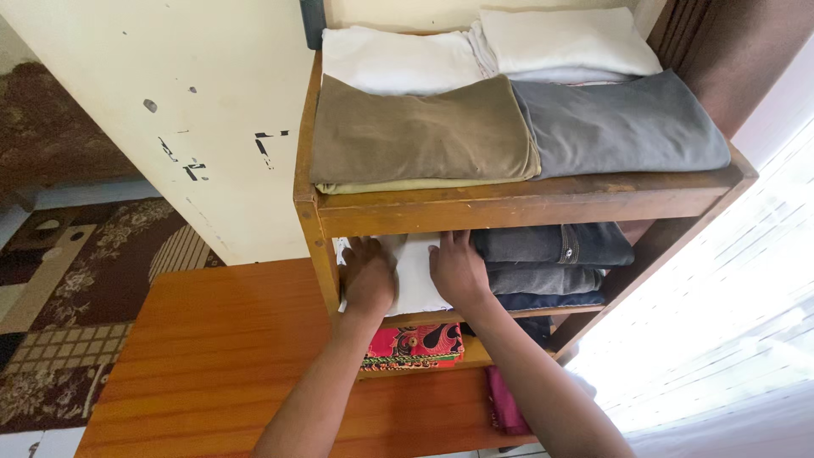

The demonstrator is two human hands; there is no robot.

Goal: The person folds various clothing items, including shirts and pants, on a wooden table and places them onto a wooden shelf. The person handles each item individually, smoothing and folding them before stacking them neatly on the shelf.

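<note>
Both of my hands rest flat on a folded white cloth [413,276] lying on the middle shelf of a wooden rack [509,208]. My left hand [370,273] presses on the cloth's left part, fingers spread and reaching under the upper shelf. My right hand [458,270] lies on its right part, next to a stack of folded dark jeans [555,265]. The far end of the cloth is hidden under the upper shelf.
The top shelf holds folded olive [420,136], grey [623,127] and white [398,59] clothes. A red patterned cloth [415,343] lies on the lower shelf, a pink one [504,407] below. An orange wooden table [212,356] stands left, a cream wall [195,110] behind, patterned carpet [59,297] beyond.
</note>
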